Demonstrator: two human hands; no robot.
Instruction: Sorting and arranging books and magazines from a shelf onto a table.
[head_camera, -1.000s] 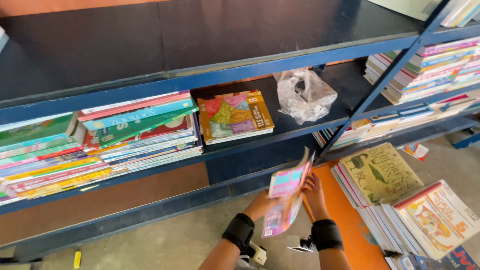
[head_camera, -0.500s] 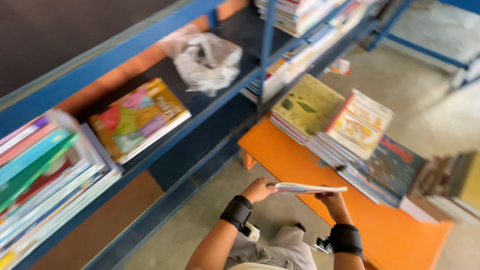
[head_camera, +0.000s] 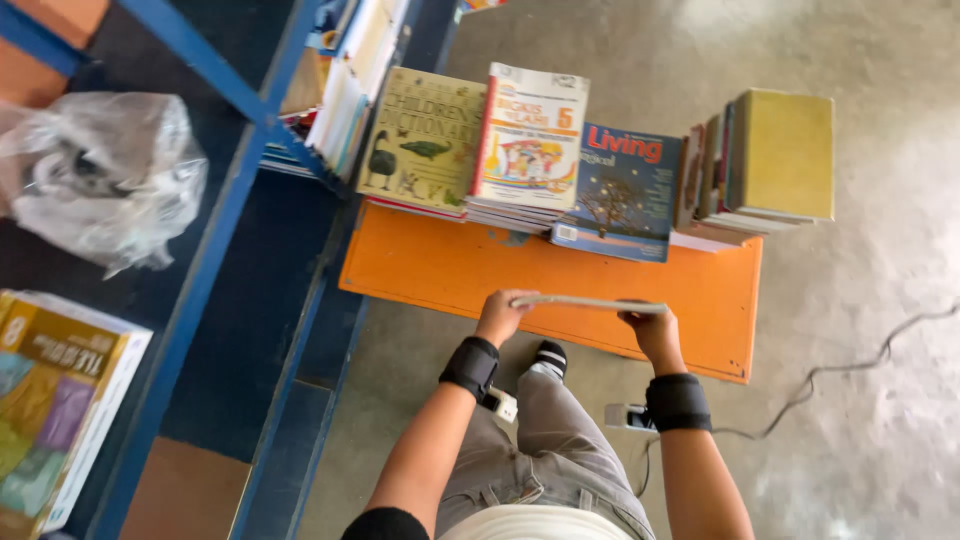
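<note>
Holding a thin, flat, pale paperback booklet (head_camera: 588, 303) edge-on, the left hand (head_camera: 500, 316) pinches its nine o'clock end and the right hand (head_camera: 650, 327) its three o'clock end, both grips closed on it, above the low orange bench (head_camera: 450, 270), with book stacks (head_camera: 530, 145) at twelve o'clock.

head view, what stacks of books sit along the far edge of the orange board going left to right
green dictionary stack → white children's workbook stack → dark blue magazine with a tree → books standing on edge with a yellow cover, all on the orange board
</note>
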